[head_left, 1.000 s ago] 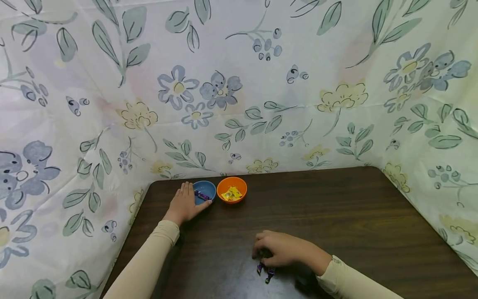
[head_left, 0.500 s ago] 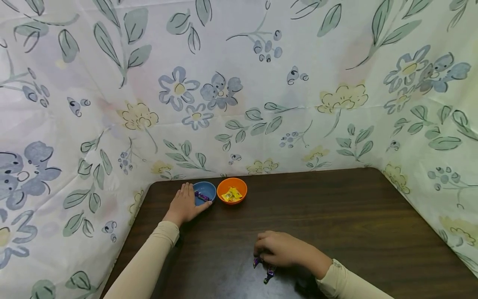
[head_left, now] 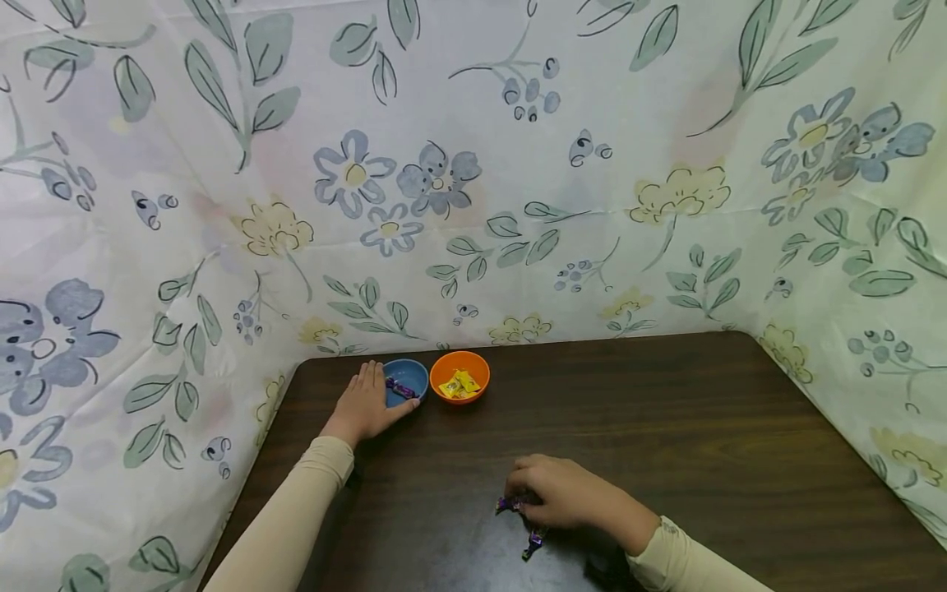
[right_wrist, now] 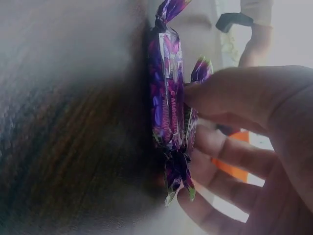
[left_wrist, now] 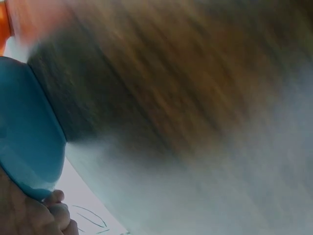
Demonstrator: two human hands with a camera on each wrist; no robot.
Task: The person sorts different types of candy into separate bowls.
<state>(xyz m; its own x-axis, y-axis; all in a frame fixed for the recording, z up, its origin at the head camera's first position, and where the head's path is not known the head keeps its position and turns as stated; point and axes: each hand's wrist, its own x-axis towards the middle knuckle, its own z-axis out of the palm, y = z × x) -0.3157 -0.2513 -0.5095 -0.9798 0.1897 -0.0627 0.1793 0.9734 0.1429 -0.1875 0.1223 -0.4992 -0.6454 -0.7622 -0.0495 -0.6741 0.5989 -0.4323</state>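
My left hand (head_left: 367, 404) lies against the left side of the blue bowl (head_left: 411, 367), fingers extended and thumb along its near rim. In the left wrist view, fingertips (left_wrist: 59, 214) show beside the bowl's wall (left_wrist: 29, 122). Purple-wrapped candies (head_left: 402, 389) lie in that bowl. Above the table's near middle, my right hand (head_left: 558, 493) pinches a purple-wrapped candy (head_left: 508, 504) between thumb and fingers. A second purple candy (head_left: 533, 543) is just below the hand. The right wrist view shows one twist-wrapped candy (right_wrist: 166, 93) in front, partly covering the other candy (right_wrist: 201, 71) at the thumb.
An orange bowl (head_left: 473, 359) holding yellow-wrapped candies (head_left: 460, 383) stands right beside the blue one. Both bowls are near the back edge of the dark wooden table (head_left: 651, 411). A floral cloth (head_left: 518, 164) hangs behind and along both sides.
The candy at my right fingertips has swung up and left, showing more beyond the hand. The second candy has shifted slightly. The left hand and both bowls have stayed put.
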